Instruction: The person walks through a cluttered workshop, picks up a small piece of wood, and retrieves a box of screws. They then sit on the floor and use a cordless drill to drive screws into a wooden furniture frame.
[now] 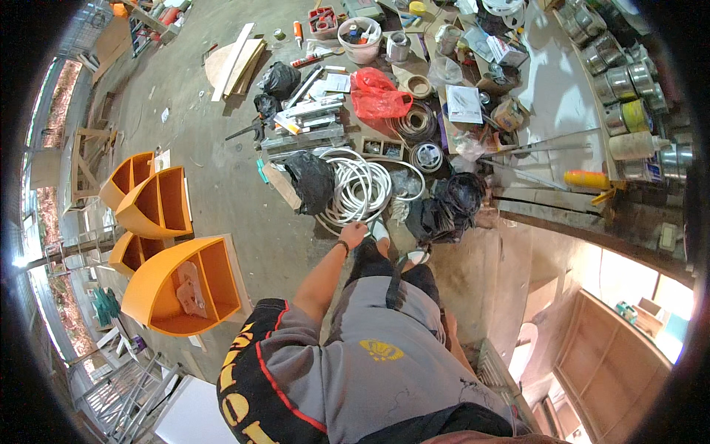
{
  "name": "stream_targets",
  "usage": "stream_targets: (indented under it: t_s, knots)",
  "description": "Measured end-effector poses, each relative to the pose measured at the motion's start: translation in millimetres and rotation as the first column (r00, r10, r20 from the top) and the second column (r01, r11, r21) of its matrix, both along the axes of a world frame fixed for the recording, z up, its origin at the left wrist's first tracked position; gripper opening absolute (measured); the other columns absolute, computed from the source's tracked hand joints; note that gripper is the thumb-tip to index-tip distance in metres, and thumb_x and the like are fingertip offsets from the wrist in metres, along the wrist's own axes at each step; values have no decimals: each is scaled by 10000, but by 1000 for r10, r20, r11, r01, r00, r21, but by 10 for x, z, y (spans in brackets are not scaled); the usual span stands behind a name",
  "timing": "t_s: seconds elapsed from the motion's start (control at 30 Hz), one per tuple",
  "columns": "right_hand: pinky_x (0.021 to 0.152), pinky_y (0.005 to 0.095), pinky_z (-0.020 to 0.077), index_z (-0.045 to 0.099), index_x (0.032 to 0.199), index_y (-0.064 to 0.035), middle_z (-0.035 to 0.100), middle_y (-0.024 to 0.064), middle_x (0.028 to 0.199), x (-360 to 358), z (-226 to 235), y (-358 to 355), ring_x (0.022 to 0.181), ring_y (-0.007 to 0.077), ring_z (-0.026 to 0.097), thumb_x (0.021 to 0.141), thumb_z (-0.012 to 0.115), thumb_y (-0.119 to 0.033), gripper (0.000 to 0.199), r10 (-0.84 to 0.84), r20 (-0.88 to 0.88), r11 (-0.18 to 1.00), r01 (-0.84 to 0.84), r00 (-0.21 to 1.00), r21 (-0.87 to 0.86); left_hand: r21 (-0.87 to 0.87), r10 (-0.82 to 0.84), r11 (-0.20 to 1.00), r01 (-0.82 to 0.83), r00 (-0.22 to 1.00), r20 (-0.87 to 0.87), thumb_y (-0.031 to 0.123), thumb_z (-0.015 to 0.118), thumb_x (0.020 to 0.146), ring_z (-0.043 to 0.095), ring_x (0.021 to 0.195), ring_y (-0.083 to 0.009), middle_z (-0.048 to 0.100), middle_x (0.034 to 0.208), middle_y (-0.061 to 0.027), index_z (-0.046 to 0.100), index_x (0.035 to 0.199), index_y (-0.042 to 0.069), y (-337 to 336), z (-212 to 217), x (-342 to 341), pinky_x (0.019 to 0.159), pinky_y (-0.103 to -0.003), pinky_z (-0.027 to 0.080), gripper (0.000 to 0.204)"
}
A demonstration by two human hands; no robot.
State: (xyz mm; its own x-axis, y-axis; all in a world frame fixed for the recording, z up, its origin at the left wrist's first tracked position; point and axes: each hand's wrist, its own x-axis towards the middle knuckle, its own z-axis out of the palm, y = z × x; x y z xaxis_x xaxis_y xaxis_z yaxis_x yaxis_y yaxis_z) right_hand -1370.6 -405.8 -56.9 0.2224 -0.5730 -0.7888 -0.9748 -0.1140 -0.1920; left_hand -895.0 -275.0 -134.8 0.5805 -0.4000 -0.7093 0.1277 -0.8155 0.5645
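My left hand, with a dark band at the wrist, reaches down to the near edge of a coil of white tubing on the floor. Its fingers look curled, and a small pale bit shows at them; I cannot make out what it is. Close by, a black plastic bag lies left of the coil, against a brown board. More black bags are heaped on its right. My right hand is low beside my body, mostly behind the grey shirt, so its fingers are hidden.
Orange curved shelf boxes stand at the left. Beyond the coil lie metal profiles, a red plastic bag, coiled wire and a white bucket. Wire spools line a shelf at the right.
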Motion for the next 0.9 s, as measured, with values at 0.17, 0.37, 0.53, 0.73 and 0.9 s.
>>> stream_targets:
  t_s: [0.17, 0.37, 0.53, 0.73, 0.9]
  knots:
    - [716, 526, 476, 596, 1065, -58, 648, 248, 893, -321, -184, 18, 868, 441, 630, 897, 487, -279, 299, 178, 246, 976, -139, 953, -169, 43, -33, 998, 40, 990, -138, 348, 586, 883, 643, 933, -301, 684, 978, -173, 655, 1038, 49, -206, 475, -20, 814, -409, 483, 344]
    - [719, 523, 474, 641, 955, -16, 653, 255, 893, -600, -159, -2, 894, 451, 625, 870, 500, -301, 330, 117, 207, 991, -99, 971, -95, 218, 5, 976, 10, 997, -71, 392, 529, 895, 625, 1041, -301, 650, 1143, -173, 607, 1222, 65, 453, 330, -195, 917, -427, 477, 469]
    - [714, 523, 469, 662, 948, -16, 651, 266, 899, -1053, -250, -69, 880, 454, 624, 856, 514, -327, 356, -7, 151, 995, 22, 989, -98, 224, -9, 974, 17, 999, -37, 381, 549, 852, 563, 1143, -349, 605, 1235, -185, 611, 1200, 43, 519, 380, -567, 973, -429, 438, 489]
    - [692, 513, 479, 640, 873, 9, 637, 271, 815, -2083, -519, 54, 794, 465, 620, 856, 506, -301, 338, -24, 281, 991, 61, 959, -121, 315, -457, 839, 444, 889, -39, 438, 462, 883, 588, 1092, -349, 616, 1184, -207, 577, 1231, 39, 655, -1, -1565, 959, -464, 440, 542]
    - [772, 489, 484, 656, 976, -27, 652, 251, 956, -2824, -90, 252, 932, 423, 621, 814, 601, -370, 383, -364, 184, 920, 383, 913, -80, 341, -271, 868, 362, 919, -285, 316, 504, 876, 656, 924, -342, 677, 1018, -175, 595, 1196, 73, 58, 76, -2486, 769, -503, 507, 413]
